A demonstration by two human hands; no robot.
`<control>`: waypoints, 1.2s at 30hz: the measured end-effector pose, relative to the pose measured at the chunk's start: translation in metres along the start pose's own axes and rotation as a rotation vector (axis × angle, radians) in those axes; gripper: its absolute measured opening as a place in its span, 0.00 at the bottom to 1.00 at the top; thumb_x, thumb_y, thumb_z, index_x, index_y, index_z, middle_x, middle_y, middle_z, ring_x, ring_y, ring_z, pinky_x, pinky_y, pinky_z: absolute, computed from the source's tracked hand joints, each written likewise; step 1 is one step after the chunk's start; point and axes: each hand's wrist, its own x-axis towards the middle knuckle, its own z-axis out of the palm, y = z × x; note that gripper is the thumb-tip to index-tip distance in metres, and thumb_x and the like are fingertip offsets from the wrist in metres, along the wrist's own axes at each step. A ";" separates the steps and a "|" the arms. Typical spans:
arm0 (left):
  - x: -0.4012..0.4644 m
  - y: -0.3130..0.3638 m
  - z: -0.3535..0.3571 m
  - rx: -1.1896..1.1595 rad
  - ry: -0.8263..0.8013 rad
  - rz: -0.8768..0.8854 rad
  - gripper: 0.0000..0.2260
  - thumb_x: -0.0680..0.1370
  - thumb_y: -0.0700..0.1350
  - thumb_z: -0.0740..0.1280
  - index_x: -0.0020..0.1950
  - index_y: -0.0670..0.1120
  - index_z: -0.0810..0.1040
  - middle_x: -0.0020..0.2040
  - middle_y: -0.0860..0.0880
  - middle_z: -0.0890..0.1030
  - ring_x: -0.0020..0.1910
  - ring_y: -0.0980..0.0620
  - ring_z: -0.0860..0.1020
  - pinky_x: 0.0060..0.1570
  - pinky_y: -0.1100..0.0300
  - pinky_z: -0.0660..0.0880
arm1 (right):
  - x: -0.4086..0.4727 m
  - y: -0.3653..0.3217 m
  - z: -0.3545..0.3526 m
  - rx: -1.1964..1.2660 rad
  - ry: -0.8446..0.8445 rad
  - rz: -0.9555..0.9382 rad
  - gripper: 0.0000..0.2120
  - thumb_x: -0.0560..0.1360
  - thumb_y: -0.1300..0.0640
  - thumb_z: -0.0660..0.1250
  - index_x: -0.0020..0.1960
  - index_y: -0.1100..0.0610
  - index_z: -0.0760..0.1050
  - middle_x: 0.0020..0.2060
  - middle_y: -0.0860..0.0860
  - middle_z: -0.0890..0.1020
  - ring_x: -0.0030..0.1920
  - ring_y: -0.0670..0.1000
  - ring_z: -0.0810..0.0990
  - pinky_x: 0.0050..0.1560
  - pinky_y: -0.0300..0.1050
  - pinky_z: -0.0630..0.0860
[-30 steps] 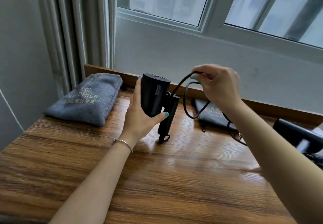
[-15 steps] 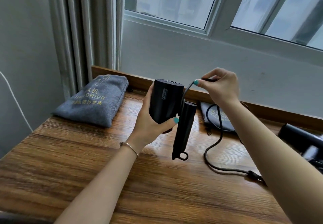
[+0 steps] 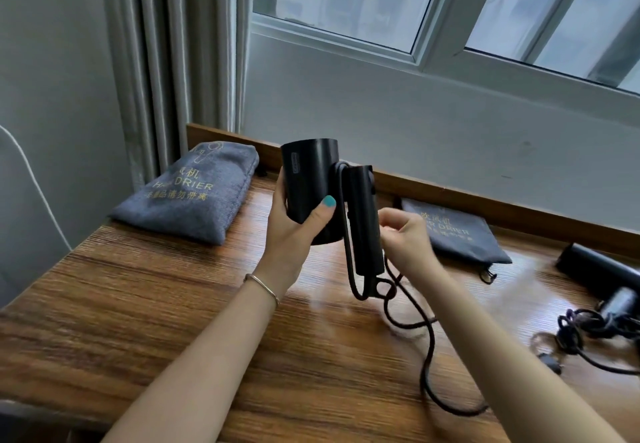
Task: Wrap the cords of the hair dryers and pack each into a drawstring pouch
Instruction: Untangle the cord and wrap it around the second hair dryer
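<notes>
Two hands are engaged on one black hair dryer (image 3: 313,190), which is held upright above the wooden table (image 3: 138,304). The barrel is gripped by the left hand (image 3: 294,231), with the thumb curled across its front and the fingers behind it. The right hand (image 3: 405,235) is found just beside the folded handle (image 3: 363,221), its fingers curled inward; a hold on the cord (image 3: 429,356) there is judged likely, but the contact is hidden and cannot be confirmed. One turn of cord is seen running over the hinge, down the handle's near side and looping under its lower end; the remainder trails loose across the table toward the near edge. A slip of this single turn is judged the main risk, since little tension appears to be kept on it and the tail hangs free. Snagging of the tail on the table edge, or an uneven wrap too bulky for a pouch, is also considered possible. One filled grey pouch (image 3: 194,193) lies at the rear left; one flat empty pouch (image 3: 453,231) lies behind the right hand. A second dryer (image 3: 602,273), with its tangled cord (image 3: 581,332), lies at the far right, not yet wrapped.
</notes>
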 end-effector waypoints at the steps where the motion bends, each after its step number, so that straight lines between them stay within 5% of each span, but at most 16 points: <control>1: 0.001 -0.001 -0.001 -0.050 0.024 -0.023 0.35 0.69 0.50 0.75 0.74 0.49 0.66 0.65 0.46 0.78 0.65 0.48 0.77 0.65 0.42 0.72 | -0.006 0.001 0.005 0.044 -0.041 0.009 0.09 0.73 0.68 0.71 0.37 0.57 0.81 0.29 0.49 0.79 0.33 0.46 0.75 0.33 0.38 0.72; 5: 0.007 -0.002 -0.005 -0.184 0.110 -0.079 0.34 0.69 0.50 0.75 0.73 0.51 0.67 0.66 0.46 0.77 0.65 0.46 0.76 0.65 0.38 0.71 | -0.024 0.007 0.016 0.104 -0.089 0.039 0.24 0.70 0.79 0.64 0.34 0.51 0.81 0.25 0.40 0.80 0.29 0.36 0.77 0.32 0.28 0.71; 9: 0.010 -0.003 -0.006 -0.256 0.170 -0.111 0.31 0.73 0.49 0.73 0.74 0.52 0.65 0.67 0.44 0.76 0.65 0.44 0.77 0.62 0.37 0.73 | -0.040 0.012 0.032 0.177 -0.039 0.166 0.14 0.74 0.72 0.66 0.35 0.58 0.81 0.24 0.46 0.78 0.22 0.40 0.69 0.24 0.30 0.63; 12: 0.013 -0.004 -0.007 -0.291 0.223 -0.120 0.34 0.71 0.54 0.74 0.74 0.54 0.64 0.68 0.46 0.76 0.65 0.44 0.76 0.61 0.37 0.74 | -0.051 0.015 0.040 0.272 -0.076 0.233 0.06 0.77 0.61 0.67 0.46 0.56 0.83 0.26 0.49 0.78 0.22 0.44 0.63 0.22 0.35 0.59; 15: 0.014 -0.003 -0.005 -0.269 0.284 -0.134 0.38 0.67 0.60 0.75 0.73 0.57 0.63 0.68 0.49 0.76 0.65 0.45 0.76 0.60 0.37 0.75 | -0.059 0.011 0.042 0.322 -0.133 0.299 0.12 0.78 0.60 0.65 0.59 0.50 0.79 0.26 0.49 0.77 0.24 0.45 0.61 0.23 0.35 0.60; 20: 0.017 -0.009 -0.007 -0.261 0.311 -0.122 0.33 0.75 0.53 0.71 0.75 0.59 0.59 0.67 0.50 0.75 0.64 0.46 0.77 0.60 0.38 0.75 | -0.070 0.004 0.032 0.023 -0.252 0.194 0.19 0.81 0.62 0.60 0.69 0.45 0.69 0.28 0.45 0.77 0.25 0.40 0.69 0.29 0.31 0.66; 24: 0.019 -0.011 -0.012 -0.247 0.333 -0.119 0.37 0.74 0.48 0.71 0.77 0.58 0.55 0.68 0.48 0.75 0.65 0.46 0.76 0.64 0.38 0.72 | -0.081 0.008 0.023 -0.330 -0.247 0.087 0.08 0.81 0.54 0.59 0.57 0.42 0.71 0.33 0.43 0.78 0.37 0.45 0.78 0.43 0.46 0.73; 27: 0.019 -0.012 -0.015 -0.176 0.345 -0.099 0.41 0.71 0.49 0.72 0.78 0.59 0.53 0.68 0.49 0.74 0.66 0.48 0.75 0.67 0.41 0.70 | -0.090 0.003 0.014 -0.601 -0.225 -0.018 0.03 0.80 0.45 0.58 0.49 0.42 0.69 0.31 0.40 0.75 0.41 0.49 0.78 0.40 0.46 0.68; 30: 0.015 -0.011 -0.013 -0.081 0.331 -0.045 0.41 0.73 0.47 0.72 0.78 0.58 0.51 0.71 0.49 0.72 0.66 0.52 0.74 0.69 0.45 0.69 | -0.096 -0.012 0.001 -0.658 -0.196 -0.112 0.09 0.78 0.40 0.60 0.53 0.41 0.75 0.26 0.41 0.73 0.35 0.46 0.74 0.35 0.41 0.66; 36: 0.016 -0.013 -0.011 0.044 0.341 0.019 0.39 0.78 0.43 0.70 0.80 0.54 0.48 0.74 0.49 0.67 0.68 0.54 0.70 0.66 0.61 0.69 | -0.100 -0.025 -0.030 -0.688 -0.230 -0.245 0.11 0.76 0.38 0.60 0.44 0.42 0.78 0.26 0.42 0.76 0.31 0.45 0.74 0.27 0.36 0.61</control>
